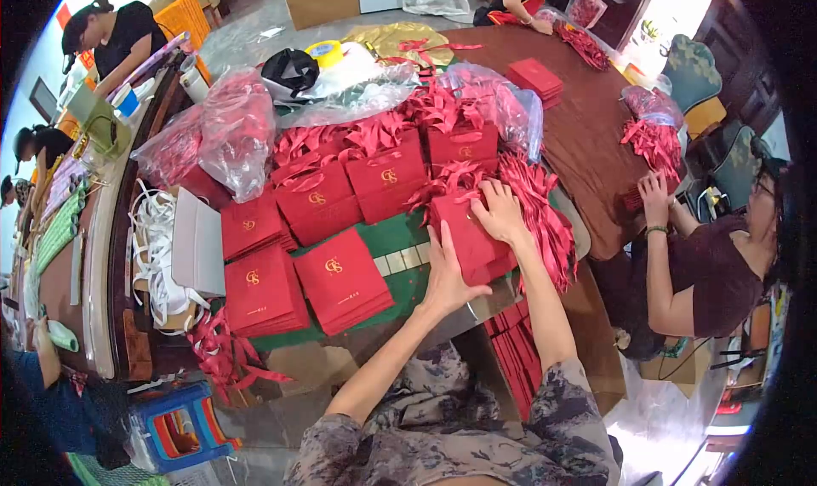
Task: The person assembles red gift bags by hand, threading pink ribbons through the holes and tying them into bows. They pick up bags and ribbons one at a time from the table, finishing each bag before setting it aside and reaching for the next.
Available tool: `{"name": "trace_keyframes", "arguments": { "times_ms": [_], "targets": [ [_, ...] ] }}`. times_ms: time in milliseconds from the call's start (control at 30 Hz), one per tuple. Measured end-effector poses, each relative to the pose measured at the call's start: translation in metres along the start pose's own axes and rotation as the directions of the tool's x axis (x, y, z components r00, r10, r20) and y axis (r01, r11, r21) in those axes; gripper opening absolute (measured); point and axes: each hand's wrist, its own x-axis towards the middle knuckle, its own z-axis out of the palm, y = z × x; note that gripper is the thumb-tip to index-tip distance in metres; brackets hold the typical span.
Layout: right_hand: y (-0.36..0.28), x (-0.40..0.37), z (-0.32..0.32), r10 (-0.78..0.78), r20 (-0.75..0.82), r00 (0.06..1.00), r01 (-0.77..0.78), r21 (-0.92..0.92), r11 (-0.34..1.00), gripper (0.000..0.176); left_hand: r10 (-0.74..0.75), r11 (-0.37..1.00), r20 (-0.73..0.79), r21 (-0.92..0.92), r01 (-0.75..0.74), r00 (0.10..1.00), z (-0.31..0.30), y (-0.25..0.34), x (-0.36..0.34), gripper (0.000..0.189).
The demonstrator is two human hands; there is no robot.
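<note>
Both my hands are on a red paper bag [464, 235] with ribbon handles at the table's near edge. My left hand [447, 273] supports its left and lower side, fingers spread along it. On the bag's upper right part lies my right hand [500, 212], its fingers stretched out. A heap of red ribbons [540, 222] hangs just right of the bag. Upright red bags with gold lettering [390, 180] stand behind and to the left. Flat stacks of red bags [340, 282] lie at left on the green surface [379, 232].
A white box [200, 243] and white straps [155, 260] sit at left. Plastic-wrapped red goods [238, 133] and yellow tape [325, 54] lie behind. At right, a person [698, 273] handles red ribbons on the brown table [587, 145]. More red bags [515, 350] are below the edge.
</note>
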Motion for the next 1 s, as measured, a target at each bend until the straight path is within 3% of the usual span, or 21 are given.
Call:
{"name": "trace_keyframes", "arguments": {
  "times_ms": [100, 367, 433, 533, 633, 700, 733, 867, 933, 967, 1000],
  "targets": [
    [0.001, 0.004, -0.002, -0.02, 0.05, 0.999, 0.02, -0.002, 1.0, 0.056, 0.035, 0.997, 0.034, 0.063, -0.037, 0.999, 0.0, 0.003, -0.009, 0.157],
    [0.012, 0.018, -0.02, -0.068, 0.202, 0.977, 0.063, 0.029, 0.998, 0.062, 0.034, 0.999, -0.129, 0.028, -0.031, 0.991, 0.013, 0.003, 0.002, 0.145],
    [0.014, 0.021, -0.02, -0.046, 0.246, 0.968, 0.034, 0.054, 0.998, 0.065, 0.029, 0.996, -0.176, -0.076, -0.043, 0.984, 0.013, 0.004, 0.003, 0.143],
    [0.012, 0.022, -0.016, 0.025, 0.235, 0.972, -0.048, 0.094, 0.994, 0.07, 0.007, 1.0, -0.158, 0.02, -0.004, 0.987, 0.01, 0.008, -0.006, 0.144],
    [0.01, 0.02, -0.02, 0.019, 0.232, 0.973, -0.05, 0.132, 0.99, 0.076, 0.014, 1.0, -0.132, 0.012, -0.012, 0.991, 0.011, -0.001, -0.002, 0.145],
    [0.013, 0.021, -0.023, 0.069, 0.308, 0.949, -0.097, 0.075, 0.992, 0.078, 0.013, 0.998, -0.122, -0.054, -0.02, 0.992, 0.009, -0.004, 0.0, 0.144],
    [0.017, 0.019, -0.012, 0.008, 0.149, 0.989, -0.021, 0.084, 0.996, 0.077, 0.019, 0.993, -0.108, -0.118, -0.032, 0.994, 0.007, -0.004, 0.002, 0.143],
    [0.012, 0.013, 0.0, -0.088, 0.019, 0.996, 0.089, -0.047, 0.995, 0.068, -0.077, 0.991, -0.061, -0.117, 0.069, 0.995, 0.014, -0.006, -0.004, 0.145],
    [0.008, 0.004, 0.005, -0.12, -0.114, 0.986, 0.113, -0.063, 0.992, 0.063, -0.001, 1.0, -0.241, -0.021, -0.005, 0.97, 0.013, -0.001, -0.009, 0.135],
    [0.009, 0.0, 0.006, -0.129, -0.161, 0.979, 0.118, -0.075, 0.99, 0.063, 0.005, 1.0, -0.234, -0.026, -0.012, 0.972, 0.011, -0.001, -0.009, 0.135],
    [0.003, 0.0, 0.004, -0.128, -0.2, 0.971, 0.135, 0.023, 0.991, 0.063, 0.102, 0.989, -0.207, 0.124, -0.078, 0.973, -0.001, 0.008, -0.007, 0.129]
  ]
}}
